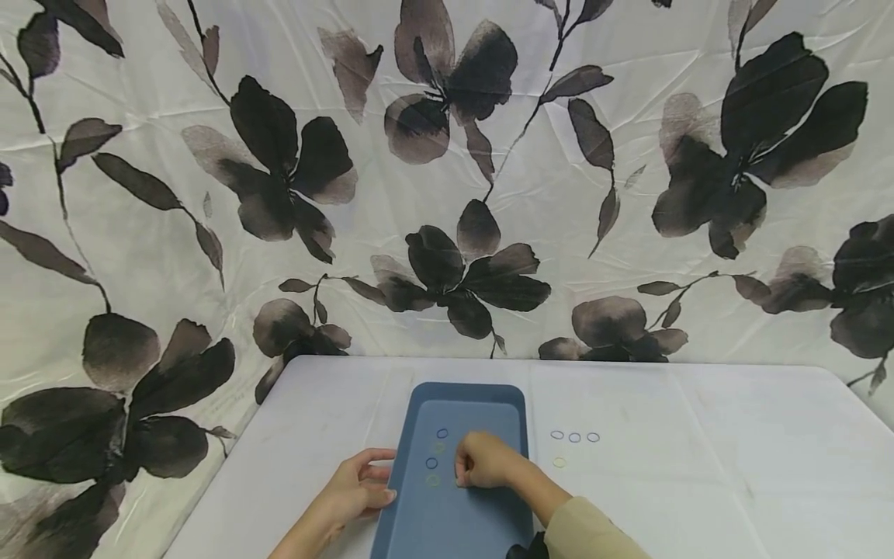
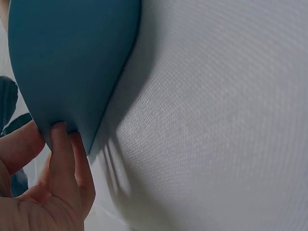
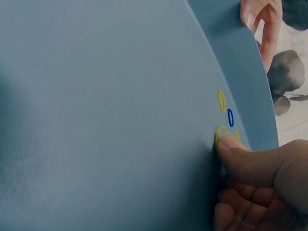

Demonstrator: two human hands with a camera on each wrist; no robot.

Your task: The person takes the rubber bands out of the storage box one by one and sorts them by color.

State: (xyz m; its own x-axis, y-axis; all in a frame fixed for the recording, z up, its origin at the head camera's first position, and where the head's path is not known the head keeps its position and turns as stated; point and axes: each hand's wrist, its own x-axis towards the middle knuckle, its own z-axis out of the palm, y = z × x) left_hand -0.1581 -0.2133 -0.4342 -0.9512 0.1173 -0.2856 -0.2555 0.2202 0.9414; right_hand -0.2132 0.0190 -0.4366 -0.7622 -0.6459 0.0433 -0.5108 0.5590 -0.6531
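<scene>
So a pale cloth with big dark flowers is hanging across the whole back, looking a bit creased, and a white counter is sitting right in front of it.

Starting on the left: the left hand is grasping the left side of a blue tray. Its thumb is resting over the rim and the other fingers are pressing against the outside of the wall. The tray itself is lying lengthwise on the counter.

Inside it, toward the left, four little rings are making a rough column. Going from the far end to the near end, it's running blue ring, faint yellow ring, second blue ring, second yellow ring.

Just right of those, the right hand is hovering low over the tray, pinching one more yellow ring between thumb and finger; I can't tell if that ring is touching the tray floor. A beige sleeve is covering that arm, and some dark thing is showing near the wrist, too cut off to make out.

Past the tray on the right, three blue rings are lying in a row on the counter, with a lone yellow ring sitting just nearer than the leftmost one.
</scene>
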